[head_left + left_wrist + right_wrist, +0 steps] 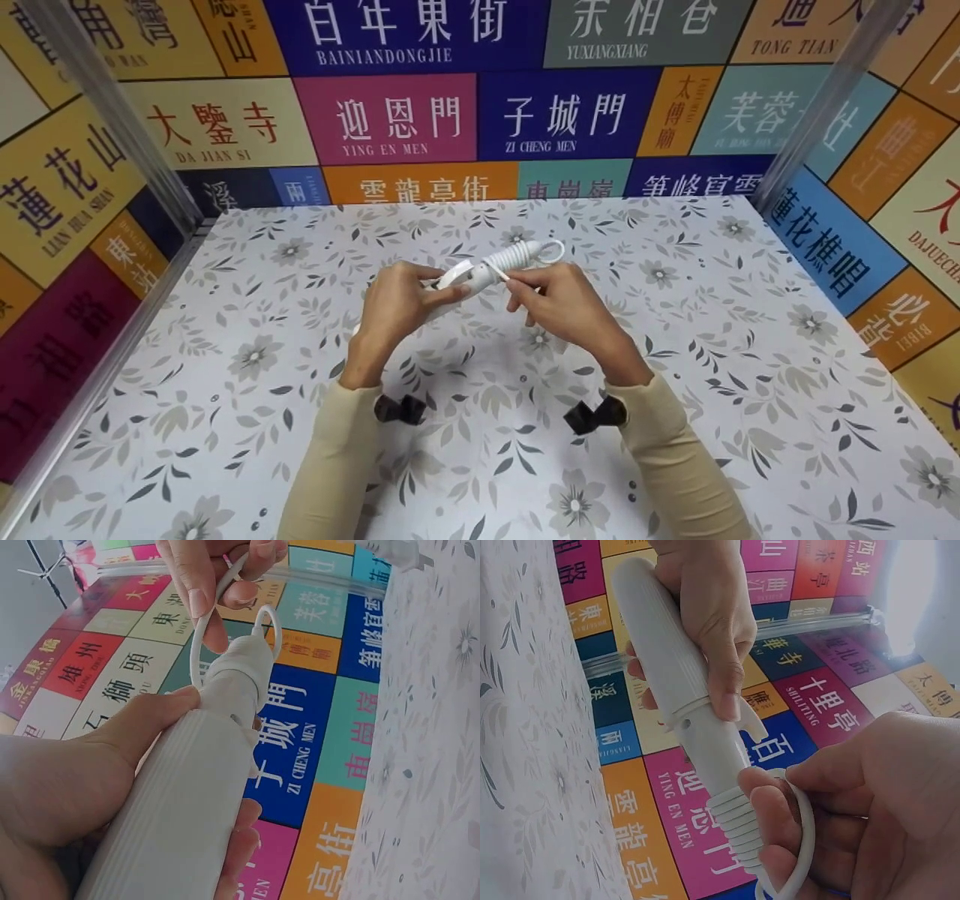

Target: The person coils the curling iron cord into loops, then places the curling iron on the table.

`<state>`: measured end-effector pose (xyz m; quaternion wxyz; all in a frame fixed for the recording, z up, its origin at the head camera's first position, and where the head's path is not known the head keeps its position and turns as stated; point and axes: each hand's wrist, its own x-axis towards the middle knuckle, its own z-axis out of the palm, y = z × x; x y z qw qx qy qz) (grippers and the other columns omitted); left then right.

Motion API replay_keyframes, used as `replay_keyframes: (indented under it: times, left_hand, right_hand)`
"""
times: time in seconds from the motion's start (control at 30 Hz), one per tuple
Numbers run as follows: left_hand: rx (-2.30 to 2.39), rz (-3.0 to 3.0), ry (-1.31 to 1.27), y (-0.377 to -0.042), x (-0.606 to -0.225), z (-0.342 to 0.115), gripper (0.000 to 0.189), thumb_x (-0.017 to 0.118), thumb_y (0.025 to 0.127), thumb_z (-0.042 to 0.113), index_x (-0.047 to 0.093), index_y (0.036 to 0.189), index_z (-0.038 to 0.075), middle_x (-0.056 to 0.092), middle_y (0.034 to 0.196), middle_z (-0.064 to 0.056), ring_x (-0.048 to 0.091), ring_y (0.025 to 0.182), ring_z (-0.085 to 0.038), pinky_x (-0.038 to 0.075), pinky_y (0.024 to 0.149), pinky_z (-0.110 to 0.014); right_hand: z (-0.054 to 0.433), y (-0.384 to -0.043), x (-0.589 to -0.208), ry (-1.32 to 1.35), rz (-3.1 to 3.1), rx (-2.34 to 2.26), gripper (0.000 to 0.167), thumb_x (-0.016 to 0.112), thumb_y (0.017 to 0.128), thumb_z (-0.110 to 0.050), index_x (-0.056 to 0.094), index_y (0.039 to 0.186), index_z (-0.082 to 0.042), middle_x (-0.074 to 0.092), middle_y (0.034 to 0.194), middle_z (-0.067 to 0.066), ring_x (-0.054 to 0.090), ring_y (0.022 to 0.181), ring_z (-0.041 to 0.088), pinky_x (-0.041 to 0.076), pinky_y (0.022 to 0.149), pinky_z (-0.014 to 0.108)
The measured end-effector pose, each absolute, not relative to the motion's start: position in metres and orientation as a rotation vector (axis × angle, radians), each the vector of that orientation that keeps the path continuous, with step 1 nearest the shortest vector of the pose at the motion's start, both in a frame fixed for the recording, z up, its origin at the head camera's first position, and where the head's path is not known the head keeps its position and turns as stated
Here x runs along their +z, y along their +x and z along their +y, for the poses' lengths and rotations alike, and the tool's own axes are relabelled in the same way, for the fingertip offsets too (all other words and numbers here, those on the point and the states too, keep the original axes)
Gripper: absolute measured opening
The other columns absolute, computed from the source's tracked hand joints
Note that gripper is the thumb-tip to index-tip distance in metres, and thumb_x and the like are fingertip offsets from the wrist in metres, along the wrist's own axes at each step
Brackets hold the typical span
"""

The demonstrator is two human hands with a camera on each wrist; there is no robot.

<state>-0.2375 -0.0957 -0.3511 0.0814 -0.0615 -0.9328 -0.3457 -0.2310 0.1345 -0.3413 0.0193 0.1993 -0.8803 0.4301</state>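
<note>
A white cylindrical corded appliance point(457, 285) with a ribbed body point(176, 802) is held tilted above the table. My left hand point(401, 300) grips its thicker body, thumb along the side near a small white tab point(751, 724). White cord point(735, 832) is wound in several close turns around the narrower end. Past those turns a cord loop point(553, 251) sticks out. My right hand point(559, 300) pinches a length of the cord between thumb and fingers, beside the turns. The appliance's exact kind does not show.
Beneath both hands lies a table with a white floral cover point(480, 465). Panels of coloured signs point(386, 116) stand behind and at both sides, with clear corner posts point(832, 97). A partly seen white item point(397, 551) is at the left wrist view's top edge.
</note>
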Motion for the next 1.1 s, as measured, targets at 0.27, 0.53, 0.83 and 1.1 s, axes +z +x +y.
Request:
replay_keyframes:
  times: [0.27,0.53,0.83,1.1]
  left_hand:
    - [-1.203,-2.799,-0.115,-0.240,-0.347,-0.100,0.047,0.079,0.084,0.046,0.075,0.116,0.012,0.077,0.106,-0.010,0.061,0.069,-0.017,0.044,0.058,-0.025]
    - [-1.340,-2.754,-0.103,-0.241,-0.343,-0.105,0.046,0.078,0.084,0.044,0.075,0.116,0.010,0.076,0.113,-0.012,0.067,0.082,-0.021,0.049,0.067,-0.027]
    - [-1.432,-2.702,-0.082,-0.242,-0.341,-0.108,0.048,0.078,0.085,0.042,0.073,0.117,0.008,0.074,0.114,-0.016,0.069,0.083,-0.022,0.052,0.069,-0.028]
    - [-1.530,-2.655,-0.046,-0.241,-0.338,-0.111,0.043,0.077,0.086,0.042,0.074,0.116,0.012,0.076,0.110,-0.015,0.070,0.082,-0.022,0.053,0.066,-0.028]
  right_hand:
    - [0.135,-0.232,-0.341,0.652,-2.735,1.472,0.027,0.058,0.102,-0.018,0.071,0.124,-0.009,0.076,0.087,0.013,0.067,0.062,0.015,0.049,0.056,0.025]
    - [0.139,-0.237,-0.343,0.746,-2.761,1.624,0.030,0.057,0.102,-0.016,0.069,0.126,-0.003,0.076,0.095,0.018,0.072,0.074,0.019,0.053,0.065,0.025]
    - [0.149,-0.251,-0.350,0.940,-2.843,1.713,0.030,0.054,0.104,-0.020,0.069,0.127,-0.007,0.076,0.091,0.013,0.070,0.082,0.015,0.055,0.078,0.029]
    - [0.160,-0.261,-0.363,1.145,-2.825,1.812,0.034,0.053,0.104,-0.016,0.061,0.136,-0.005,0.070,0.124,0.015,0.067,0.106,0.012,0.044,0.110,0.045]
